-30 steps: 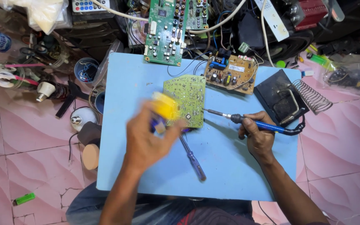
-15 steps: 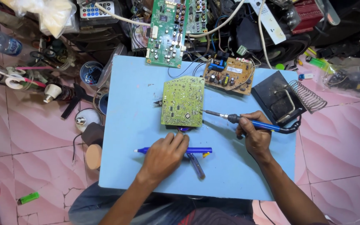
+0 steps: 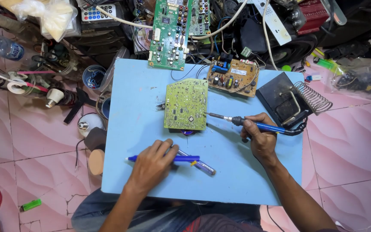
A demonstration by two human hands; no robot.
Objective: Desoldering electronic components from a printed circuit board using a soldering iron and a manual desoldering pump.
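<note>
A green circuit board [image 3: 186,104] lies solder side up on the light blue board [image 3: 134,103] across my lap. My right hand [image 3: 258,135] grips a blue-handled soldering iron [image 3: 254,124], its tip touching the green board's right edge. My left hand [image 3: 151,165] rests on a blue desoldering pump [image 3: 185,158] lying flat on the blue board, fingers curled over its middle. A screwdriver [image 3: 202,165] with a clear handle lies crossed under the pump.
A black soldering stand with a coil holder [image 3: 295,103] sits at the right edge. A brown power board [image 3: 232,77] and a long green board [image 3: 170,32] lie at the back. Bulbs, tape rolls, a bottle and wires crowd the pink tiled floor to the left.
My left hand came down from over the green board, where it held a yellow object, and now lies on the blue pump. The soldering iron has barely moved.
</note>
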